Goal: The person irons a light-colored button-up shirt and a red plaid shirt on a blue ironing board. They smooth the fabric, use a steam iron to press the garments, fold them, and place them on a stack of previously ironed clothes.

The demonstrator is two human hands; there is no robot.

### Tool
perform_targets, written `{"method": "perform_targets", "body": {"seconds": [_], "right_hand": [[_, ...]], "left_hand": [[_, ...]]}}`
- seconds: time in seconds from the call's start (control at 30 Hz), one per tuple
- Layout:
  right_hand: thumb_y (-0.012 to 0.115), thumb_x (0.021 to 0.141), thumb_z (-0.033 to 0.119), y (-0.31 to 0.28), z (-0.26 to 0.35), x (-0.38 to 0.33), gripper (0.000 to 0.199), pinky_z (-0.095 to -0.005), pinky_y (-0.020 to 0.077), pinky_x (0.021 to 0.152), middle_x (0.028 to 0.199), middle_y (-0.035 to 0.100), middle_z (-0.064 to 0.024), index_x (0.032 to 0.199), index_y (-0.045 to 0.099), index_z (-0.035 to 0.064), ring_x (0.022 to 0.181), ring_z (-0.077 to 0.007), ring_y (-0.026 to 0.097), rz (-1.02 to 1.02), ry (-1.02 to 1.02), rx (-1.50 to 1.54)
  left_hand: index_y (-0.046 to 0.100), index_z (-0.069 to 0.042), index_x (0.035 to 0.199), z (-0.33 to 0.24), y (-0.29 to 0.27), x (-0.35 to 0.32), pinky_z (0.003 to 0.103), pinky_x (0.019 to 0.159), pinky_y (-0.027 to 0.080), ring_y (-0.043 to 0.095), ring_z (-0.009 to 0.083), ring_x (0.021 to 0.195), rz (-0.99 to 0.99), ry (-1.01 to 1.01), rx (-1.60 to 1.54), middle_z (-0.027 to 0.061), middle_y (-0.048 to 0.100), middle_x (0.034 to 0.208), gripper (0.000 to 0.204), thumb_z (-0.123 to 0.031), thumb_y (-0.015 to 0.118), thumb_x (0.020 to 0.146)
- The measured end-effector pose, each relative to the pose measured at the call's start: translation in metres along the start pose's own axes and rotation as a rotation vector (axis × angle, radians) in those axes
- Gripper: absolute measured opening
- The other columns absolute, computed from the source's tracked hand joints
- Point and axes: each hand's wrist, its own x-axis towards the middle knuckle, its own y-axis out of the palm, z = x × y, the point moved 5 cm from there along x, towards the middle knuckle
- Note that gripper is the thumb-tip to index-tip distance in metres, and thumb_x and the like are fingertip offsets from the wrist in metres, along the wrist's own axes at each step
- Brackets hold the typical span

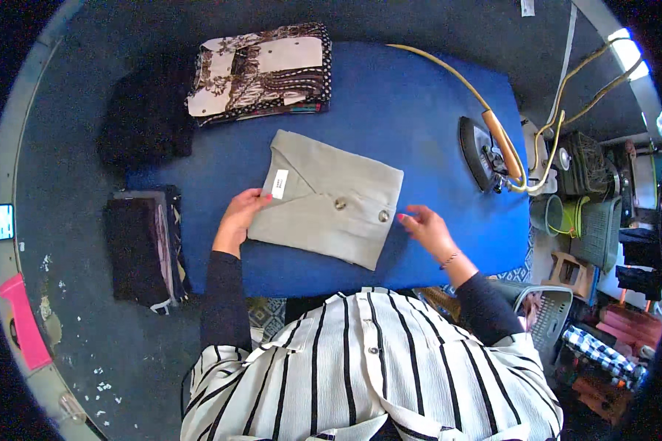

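A folded grey-beige garment [331, 198] with two buttons and a white tag lies on the blue ironing board [419, 103]. My left hand [239, 213] rests on its left edge, fingers touching the fabric near the tag. Just off the garment's right edge, my right hand [426, 228] hovers with fingers apart and nothing in it.
A stack of patterned folded clothes [261, 70] sits at the board's far left. An iron [485, 151] with a yellow hose stands on the right. Dark folded garments [143, 246] and a black pile [143, 117] lie on the left. Baskets [588, 220] crowd the right side.
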Motion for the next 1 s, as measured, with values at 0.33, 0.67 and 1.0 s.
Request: {"method": "perform_targets", "body": {"seconds": [0.33,0.67,1.0], "right_hand": [[0.069,0.077,0.002,0.041,0.08,-0.024,0.051,-0.0247,0.0384,0.051,0.091,0.065,-0.0012,0.123,0.049,0.0102,0.065,-0.0094,0.056,0.122,0.169,0.744],[0.071,0.078,0.005,-0.013,0.349,0.034,0.061,-0.0305,0.052,0.072,0.094,0.068,-0.0071,0.132,0.043,0.0098,0.085,-0.0154,0.065,0.25,-0.5,0.69],[0.079,0.07,0.007,0.065,0.335,0.26,0.067,-0.0346,0.0492,0.059,0.098,0.065,-0.0096,0.129,0.047,0.0097,0.08,-0.0198,0.062,0.083,-0.264,0.465]], "left_hand": [[0.033,-0.001,0.143,-0.033,0.019,-0.022,0.033,0.099,0.044,0.056,0.0222,0.116,0.336,-0.076,-0.419,0.0128,0.055,0.13,0.069,0.001,0.063,0.081],[0.03,-0.003,0.145,-0.266,-0.082,-0.027,0.038,0.099,0.046,0.056,0.0248,0.117,0.297,0.484,-0.332,0.0143,0.051,0.134,0.07,-0.002,0.061,0.082],[0.04,-0.007,0.139,-0.223,-0.17,0.176,0.036,0.085,0.049,0.061,0.0227,0.098,-0.178,0.259,0.078,0.0129,0.062,0.115,0.063,0.002,0.06,0.08]]}}
